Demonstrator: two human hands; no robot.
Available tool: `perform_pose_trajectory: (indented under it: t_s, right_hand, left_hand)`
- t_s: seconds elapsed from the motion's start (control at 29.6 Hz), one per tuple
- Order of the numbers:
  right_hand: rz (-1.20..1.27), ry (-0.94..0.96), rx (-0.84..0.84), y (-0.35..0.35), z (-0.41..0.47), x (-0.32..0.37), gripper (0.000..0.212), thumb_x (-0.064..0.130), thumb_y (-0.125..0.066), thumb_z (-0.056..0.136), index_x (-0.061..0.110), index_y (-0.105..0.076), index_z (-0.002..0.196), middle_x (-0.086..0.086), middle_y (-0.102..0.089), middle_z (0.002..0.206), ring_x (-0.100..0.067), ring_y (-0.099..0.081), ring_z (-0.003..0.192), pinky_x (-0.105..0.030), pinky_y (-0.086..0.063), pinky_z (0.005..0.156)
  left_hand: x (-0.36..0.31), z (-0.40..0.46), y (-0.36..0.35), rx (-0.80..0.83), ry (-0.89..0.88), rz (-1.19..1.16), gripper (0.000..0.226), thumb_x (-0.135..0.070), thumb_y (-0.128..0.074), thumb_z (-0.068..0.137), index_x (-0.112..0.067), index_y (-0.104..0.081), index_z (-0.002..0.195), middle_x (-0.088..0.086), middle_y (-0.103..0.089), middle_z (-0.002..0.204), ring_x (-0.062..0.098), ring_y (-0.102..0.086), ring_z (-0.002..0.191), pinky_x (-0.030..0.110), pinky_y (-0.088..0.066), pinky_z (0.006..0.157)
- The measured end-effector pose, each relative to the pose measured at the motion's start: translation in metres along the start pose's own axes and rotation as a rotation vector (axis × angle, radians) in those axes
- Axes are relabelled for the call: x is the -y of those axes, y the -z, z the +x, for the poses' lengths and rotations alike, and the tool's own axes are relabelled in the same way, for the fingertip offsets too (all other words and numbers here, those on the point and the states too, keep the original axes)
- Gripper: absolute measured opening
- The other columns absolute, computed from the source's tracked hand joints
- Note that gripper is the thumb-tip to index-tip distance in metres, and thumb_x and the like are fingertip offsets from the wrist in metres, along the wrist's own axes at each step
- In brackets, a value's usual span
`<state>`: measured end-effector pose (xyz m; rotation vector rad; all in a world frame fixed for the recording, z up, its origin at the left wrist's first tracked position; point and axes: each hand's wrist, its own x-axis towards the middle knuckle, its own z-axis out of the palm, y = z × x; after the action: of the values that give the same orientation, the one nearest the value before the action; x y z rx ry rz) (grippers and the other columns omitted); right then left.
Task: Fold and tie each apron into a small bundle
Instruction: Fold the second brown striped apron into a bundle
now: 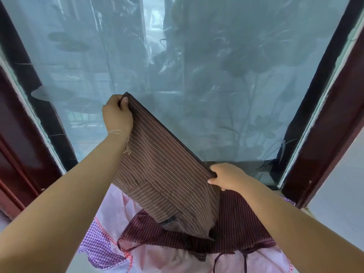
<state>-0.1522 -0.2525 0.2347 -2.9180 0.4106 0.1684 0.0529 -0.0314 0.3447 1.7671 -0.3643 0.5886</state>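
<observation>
Nearest me, at the bottom of the view, I note a pink cloth (173,261) spread flat, with a purple checked patch (98,245) edged in red at its left. On top of it lies a maroon striped apron (246,223), spread loosely, its dark ties (244,259) trailing toward the near edge.

Above that, I hold a brown striped apron (157,164) up off the pile, folded into a long panel that slants from upper left down to lower right. A patch pocket (149,192) shows on its near face, and a small dark tab (167,220) sits at its lower end. I can read no label, brand or writing on any fabric.

My right hand (226,177) is closed on the lower right corner of the brown apron's far edge, fingers curled over the dark hem. My left hand (117,113), farther out and higher, pinches the upper left corner, thumb on the near face. A thin bracelet (116,132) circles that wrist.

Farthest off, a pale sheer curtain (197,66) with faint floral figures fills the opening between dark red frames (325,134) at left and right.
</observation>
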Motion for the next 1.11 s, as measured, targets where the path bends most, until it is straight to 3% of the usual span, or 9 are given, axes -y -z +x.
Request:
perform_pose_trajectory:
  t_s: [0.17,0.3,0.37,0.44,0.61,0.78,0.88,0.98,1.11]
  right_hand:
    - [-0.116,-0.079,-0.148,-0.015,0.007,-0.018,0.018,0.034,-0.046,0.097,0.019,-0.048,0.087,0.007,-0.048,0.073,-0.014,-0.050,0.068,-0.026,-0.032,0.051]
    - [0.090,-0.112,-0.393,-0.039,0.014,-0.021,0.017,0.029,-0.046,0.095,0.016,-0.048,0.083,0.005,-0.051,0.071,-0.015,-0.051,0.063,-0.025,-0.033,0.050]
    - [0.181,-0.058,-0.492,-0.048,0.012,-0.025,0.012,0.026,-0.049,0.095,0.017,-0.056,0.096,0.004,-0.059,0.083,-0.015,-0.058,0.069,-0.023,-0.043,0.055]
    - [0.197,0.035,-0.551,-0.053,0.008,-0.028,0.031,0.021,-0.054,0.096,0.015,-0.052,0.126,0.001,-0.063,0.101,-0.013,-0.064,0.081,-0.024,-0.052,0.067]
    - [-0.062,0.244,-0.432,-0.057,0.001,-0.027,0.063,0.021,-0.052,0.097,0.033,-0.020,0.150,0.004,-0.062,0.101,-0.009,-0.058,0.087,-0.027,-0.052,0.076]
    - [0.157,0.246,-0.363,-0.045,0.008,0.007,0.065,0.046,-0.060,0.090,0.025,-0.032,0.145,0.006,-0.051,0.137,-0.011,-0.048,0.124,-0.028,-0.042,0.101]
    - [0.394,0.266,-0.398,-0.029,0.012,0.031,0.035,0.048,-0.060,0.089,0.025,-0.052,0.115,0.011,-0.059,0.110,-0.005,-0.056,0.101,-0.023,-0.045,0.085]
    - [0.653,0.271,-0.523,-0.012,0.014,0.044,0.022,0.042,-0.060,0.090,0.029,-0.056,0.108,0.010,-0.059,0.104,-0.003,-0.057,0.095,-0.018,-0.047,0.081]
    - [0.446,0.331,-0.508,-0.008,0.016,0.036,0.027,0.041,-0.051,0.096,0.021,-0.066,0.109,0.016,-0.057,0.096,0.001,-0.056,0.080,-0.010,-0.044,0.068]
  left_hand:
    - [0.009,-0.009,0.007,-0.029,0.033,-0.017,0.017,-0.019,-0.041,0.100,-0.013,-0.051,0.087,-0.001,-0.051,0.080,0.014,-0.043,0.072,0.017,-0.031,0.061]
    - [0.006,-0.008,0.009,-0.073,0.067,-0.120,0.015,-0.021,-0.039,0.101,-0.014,-0.050,0.092,-0.013,-0.047,0.075,0.002,-0.043,0.066,0.005,-0.035,0.058]
    - [0.006,-0.005,0.012,-0.082,0.065,-0.118,0.018,-0.023,-0.040,0.101,-0.012,-0.053,0.095,-0.009,-0.050,0.078,0.006,-0.045,0.069,0.008,-0.035,0.059]
    - [0.010,-0.002,0.015,-0.083,0.072,-0.086,0.024,-0.024,-0.041,0.101,-0.007,-0.058,0.101,-0.004,-0.055,0.088,0.011,-0.048,0.078,0.014,-0.036,0.068]
    - [0.010,-0.004,0.015,0.021,0.031,-0.029,0.022,-0.025,-0.047,0.098,-0.011,-0.061,0.090,-0.003,-0.056,0.084,0.013,-0.049,0.077,0.025,-0.040,0.072]
    - [-0.016,-0.038,-0.007,0.358,-0.100,-0.047,0.011,-0.027,-0.059,0.093,-0.023,-0.066,0.086,-0.010,-0.063,0.081,0.006,-0.058,0.076,0.019,-0.046,0.074]
    - [-0.034,-0.052,-0.015,0.538,-0.195,-0.019,0.010,-0.027,-0.060,0.093,-0.024,-0.067,0.086,-0.014,-0.064,0.080,0.001,-0.059,0.075,0.015,-0.046,0.072]
    - [-0.046,-0.055,-0.018,0.623,-0.205,-0.042,0.010,-0.026,-0.061,0.093,-0.021,-0.068,0.088,-0.009,-0.066,0.082,0.006,-0.062,0.075,0.018,-0.050,0.072]
    - [-0.052,-0.044,-0.019,0.502,-0.234,-0.075,0.010,-0.026,-0.060,0.093,-0.023,-0.068,0.087,-0.011,-0.065,0.081,0.008,-0.062,0.077,0.021,-0.050,0.075]
